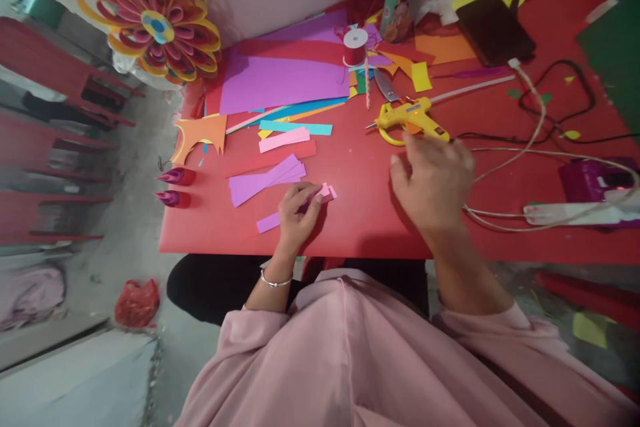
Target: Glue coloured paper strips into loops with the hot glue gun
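My left hand (299,212) is closed, thumb and fingers pinching small pink paper strips (328,192) against the red tabletop. A purple paper strip (268,223) sticks out on the other side of this hand. My right hand (434,177) is just below a yellow hot glue gun (415,119), which lies on its side with its nozzle to the left. The index fingertip overlaps the gun's lower edge; I cannot tell whether it touches. Thumb and index finger are apart, with nothing seen between them. The other fingers curl partly out of sight.
Purple strips (265,180), pink strips (285,139) and a turquoise strip (295,127) lie left of centre. Behind are purple sheets (285,80), a ribbon spool (355,47) and scissors (387,85). Cables (520,153) cross the right side near a black phone-like device (495,30). A paper flower (157,27) stands back left.
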Demonstrator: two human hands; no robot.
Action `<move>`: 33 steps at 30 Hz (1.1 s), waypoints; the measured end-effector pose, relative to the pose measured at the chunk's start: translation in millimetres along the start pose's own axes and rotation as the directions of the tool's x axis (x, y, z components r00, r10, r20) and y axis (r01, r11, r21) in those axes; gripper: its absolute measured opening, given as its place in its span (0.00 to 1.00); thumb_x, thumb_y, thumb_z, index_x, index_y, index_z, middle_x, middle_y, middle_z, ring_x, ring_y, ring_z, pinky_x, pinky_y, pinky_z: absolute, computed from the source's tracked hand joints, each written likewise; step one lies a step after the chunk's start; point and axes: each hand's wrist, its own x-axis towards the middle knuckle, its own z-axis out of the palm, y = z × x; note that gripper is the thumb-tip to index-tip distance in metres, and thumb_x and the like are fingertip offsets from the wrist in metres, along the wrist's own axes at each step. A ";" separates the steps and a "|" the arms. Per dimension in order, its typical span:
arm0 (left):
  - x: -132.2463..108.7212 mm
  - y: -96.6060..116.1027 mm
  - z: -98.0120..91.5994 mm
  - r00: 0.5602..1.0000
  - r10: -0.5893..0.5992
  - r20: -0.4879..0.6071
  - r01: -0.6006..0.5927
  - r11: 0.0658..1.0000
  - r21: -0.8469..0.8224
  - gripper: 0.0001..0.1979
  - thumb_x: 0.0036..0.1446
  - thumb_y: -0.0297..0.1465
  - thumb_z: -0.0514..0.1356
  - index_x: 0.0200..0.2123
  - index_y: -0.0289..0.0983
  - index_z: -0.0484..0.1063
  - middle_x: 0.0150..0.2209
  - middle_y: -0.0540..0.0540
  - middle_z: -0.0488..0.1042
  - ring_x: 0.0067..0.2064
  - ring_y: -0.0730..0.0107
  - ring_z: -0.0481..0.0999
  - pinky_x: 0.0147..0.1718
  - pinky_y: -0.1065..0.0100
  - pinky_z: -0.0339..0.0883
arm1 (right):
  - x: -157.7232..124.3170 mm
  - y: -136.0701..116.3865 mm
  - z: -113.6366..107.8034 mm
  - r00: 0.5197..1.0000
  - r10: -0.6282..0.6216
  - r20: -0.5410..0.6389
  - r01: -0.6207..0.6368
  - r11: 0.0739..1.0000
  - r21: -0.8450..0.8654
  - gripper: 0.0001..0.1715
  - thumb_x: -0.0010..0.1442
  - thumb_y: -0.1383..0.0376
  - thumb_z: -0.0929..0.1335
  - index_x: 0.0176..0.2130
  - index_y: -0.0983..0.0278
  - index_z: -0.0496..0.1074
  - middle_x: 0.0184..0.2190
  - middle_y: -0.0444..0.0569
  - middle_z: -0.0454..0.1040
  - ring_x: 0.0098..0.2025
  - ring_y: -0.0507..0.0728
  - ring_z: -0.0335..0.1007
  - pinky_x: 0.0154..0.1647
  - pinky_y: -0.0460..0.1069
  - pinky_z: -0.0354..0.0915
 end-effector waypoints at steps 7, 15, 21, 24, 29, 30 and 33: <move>0.9 0.3 0.7 1.000 0.021 -0.010 -0.021 1.000 -0.001 0.12 0.72 0.39 0.64 0.47 0.40 0.84 0.42 0.44 0.81 0.42 0.68 0.81 0.43 0.64 0.75 | 46.1 46.8 26.4 0.980 0.188 -0.061 -0.192 0.978 -0.079 0.49 0.62 0.27 0.65 0.47 0.70 0.78 0.44 0.75 0.77 0.48 0.74 0.69 0.46 0.65 0.60; 0.6 1.3 1.8 1.000 -0.001 -0.005 0.001 1.000 -0.001 0.13 0.72 0.41 0.63 0.47 0.39 0.84 0.42 0.43 0.82 0.42 0.67 0.81 0.44 0.63 0.76 | 54.0 67.9 46.1 0.971 0.111 -0.213 -0.124 0.991 -0.048 0.32 0.65 0.39 0.70 0.41 0.66 0.78 0.37 0.66 0.75 0.42 0.67 0.66 0.39 0.58 0.56; 0.5 1.4 3.4 1.000 -0.005 -0.026 0.005 1.000 0.021 0.14 0.71 0.42 0.63 0.45 0.39 0.83 0.43 0.42 0.82 0.44 0.65 0.82 0.46 0.61 0.77 | 47.8 44.7 17.1 0.995 0.097 -0.029 -0.096 0.995 0.028 0.29 0.64 0.48 0.71 0.54 0.66 0.77 0.48 0.68 0.79 0.45 0.69 0.73 0.40 0.57 0.57; 0.6 1.8 2.9 1.000 0.000 -0.027 0.001 1.000 0.030 0.13 0.71 0.41 0.63 0.46 0.39 0.83 0.43 0.42 0.82 0.45 0.64 0.82 0.47 0.60 0.77 | 38.2 24.0 6.9 0.997 -0.001 0.083 -0.004 0.998 0.070 0.33 0.58 0.50 0.74 0.57 0.63 0.75 0.44 0.58 0.82 0.41 0.67 0.75 0.38 0.55 0.57; 0.2 1.8 2.4 0.999 0.005 -0.033 -0.004 1.000 0.024 0.11 0.71 0.38 0.63 0.46 0.39 0.83 0.44 0.42 0.83 0.45 0.64 0.83 0.47 0.61 0.77 | 25.5 2.7 3.2 0.960 -0.227 0.164 0.211 0.971 0.110 0.25 0.58 0.53 0.73 0.53 0.59 0.77 0.44 0.53 0.84 0.44 0.66 0.78 0.37 0.54 0.58; 0.2 1.7 2.4 0.999 0.006 -0.034 -0.005 1.000 0.026 0.11 0.71 0.39 0.63 0.46 0.39 0.83 0.43 0.42 0.83 0.45 0.64 0.83 0.47 0.61 0.78 | 24.5 1.0 2.9 0.956 -0.247 0.160 0.231 0.967 0.110 0.25 0.59 0.53 0.73 0.53 0.59 0.77 0.45 0.53 0.84 0.44 0.66 0.78 0.36 0.54 0.57; 0.2 1.8 2.3 0.999 0.009 -0.033 -0.008 0.999 0.032 0.11 0.71 0.39 0.63 0.45 0.39 0.82 0.44 0.42 0.83 0.45 0.64 0.83 0.47 0.60 0.78 | 23.6 -1.2 0.9 0.954 -0.266 0.137 0.256 0.963 0.089 0.27 0.60 0.47 0.73 0.53 0.59 0.77 0.43 0.55 0.84 0.43 0.66 0.77 0.36 0.54 0.57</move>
